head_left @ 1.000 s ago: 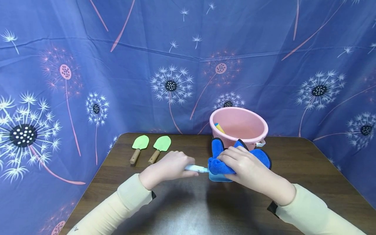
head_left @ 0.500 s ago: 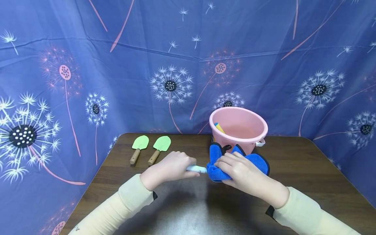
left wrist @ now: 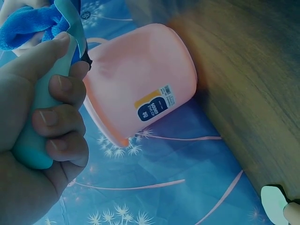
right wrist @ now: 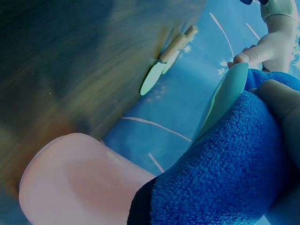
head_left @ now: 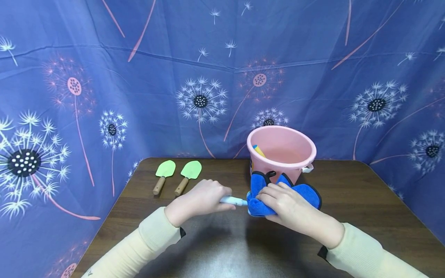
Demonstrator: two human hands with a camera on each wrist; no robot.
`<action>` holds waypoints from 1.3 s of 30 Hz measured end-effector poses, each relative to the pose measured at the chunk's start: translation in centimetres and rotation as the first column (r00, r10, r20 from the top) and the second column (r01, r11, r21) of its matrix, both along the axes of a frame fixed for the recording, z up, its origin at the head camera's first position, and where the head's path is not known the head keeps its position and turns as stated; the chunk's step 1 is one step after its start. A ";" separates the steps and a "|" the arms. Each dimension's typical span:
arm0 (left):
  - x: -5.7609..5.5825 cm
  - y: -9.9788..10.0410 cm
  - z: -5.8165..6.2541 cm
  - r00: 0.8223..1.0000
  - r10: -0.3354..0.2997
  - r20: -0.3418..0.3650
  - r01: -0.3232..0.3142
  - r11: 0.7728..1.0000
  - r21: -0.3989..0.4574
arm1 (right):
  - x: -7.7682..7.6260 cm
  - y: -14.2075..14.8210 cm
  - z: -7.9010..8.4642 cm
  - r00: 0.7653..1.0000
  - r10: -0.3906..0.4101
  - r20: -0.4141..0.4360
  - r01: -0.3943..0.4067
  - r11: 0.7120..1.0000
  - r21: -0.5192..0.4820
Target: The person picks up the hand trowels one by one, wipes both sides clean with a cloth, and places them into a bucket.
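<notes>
My left hand [head_left: 203, 197] grips the pale blue handle of a small plastic shovel [head_left: 232, 200], fingers wrapped round it and thumb along its top in the left wrist view. A bright blue plush cloth [head_left: 260, 207] with black edging lies bunched over the blade, hiding most of it in the head view. My right hand [head_left: 290, 200] holds this cloth against the shovel. In the right wrist view, part of the curved blade [right wrist: 226, 101] shows beside the cloth [right wrist: 215, 164]. Both hands are above the table, in front of the pink bucket [head_left: 272, 167].
The bucket stands at the back of the brown wooden table [head_left: 347, 200], a yellow and blue item [head_left: 259, 151] inside it. Two green trowels, one outer [head_left: 165, 168] and one inner [head_left: 191, 170], with wooden handles, lie at back left. A blue dandelion-print curtain [head_left: 156, 104] hangs behind.
The right hand and cloth shift slightly left over the blade, then back right, with the blade's near part now more covered. The left hand stays nearly still on the handle.
</notes>
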State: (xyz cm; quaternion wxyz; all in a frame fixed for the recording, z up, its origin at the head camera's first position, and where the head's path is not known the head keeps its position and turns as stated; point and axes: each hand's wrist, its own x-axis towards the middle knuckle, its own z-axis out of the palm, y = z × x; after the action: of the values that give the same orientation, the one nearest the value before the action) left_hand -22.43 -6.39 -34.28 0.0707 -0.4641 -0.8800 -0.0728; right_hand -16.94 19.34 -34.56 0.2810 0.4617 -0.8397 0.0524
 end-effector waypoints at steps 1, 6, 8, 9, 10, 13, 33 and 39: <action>0.0 0.0 0.0 1.000 -0.002 0.000 0.002 1.000 -0.001 | 0.0 0.1 0.0 1.000 -0.006 0.005 0.006 1.000 0.003; 0.0 -0.2 -0.1 1.000 -0.005 -0.007 0.005 1.000 -0.001 | 0.1 0.4 -0.2 0.999 -0.031 0.027 0.031 0.999 0.016; 0.0 -0.2 -0.2 1.000 -0.006 -0.017 0.006 1.000 0.000 | 0.1 0.6 -0.3 0.999 -0.037 0.028 0.036 0.999 0.014; 0.0 -0.3 -0.2 1.000 -0.007 -0.022 0.007 1.000 0.002 | 0.1 0.7 -0.3 0.999 -0.038 0.027 0.038 0.999 0.013; 0.0 -0.3 -0.2 1.000 -0.006 -0.029 0.006 1.000 0.001 | 0.2 0.9 -0.3 0.999 -0.039 0.025 0.039 0.999 0.011; 0.1 -0.4 -0.2 0.999 -0.005 -0.041 0.005 1.000 0.001 | 0.2 1.2 -0.4 0.999 -0.043 0.021 0.043 0.999 0.014; 0.0 -1.0 -0.4 0.998 -0.005 -0.068 0.006 1.000 0.027 | 0.4 3.9 -0.7 0.999 -0.055 0.001 0.055 0.998 -0.021; -0.1 -1.2 -0.5 0.998 -0.003 -0.069 0.005 1.000 0.025 | 0.7 4.5 -0.7 0.994 -0.105 0.025 0.106 0.993 -0.047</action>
State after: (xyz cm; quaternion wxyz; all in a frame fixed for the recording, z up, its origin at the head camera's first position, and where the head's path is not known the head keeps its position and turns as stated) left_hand -22.54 -7.57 -34.76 0.1067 -0.4672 -0.8751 -0.0678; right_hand -16.27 23.79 -35.30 0.2853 0.4090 -0.8645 0.0631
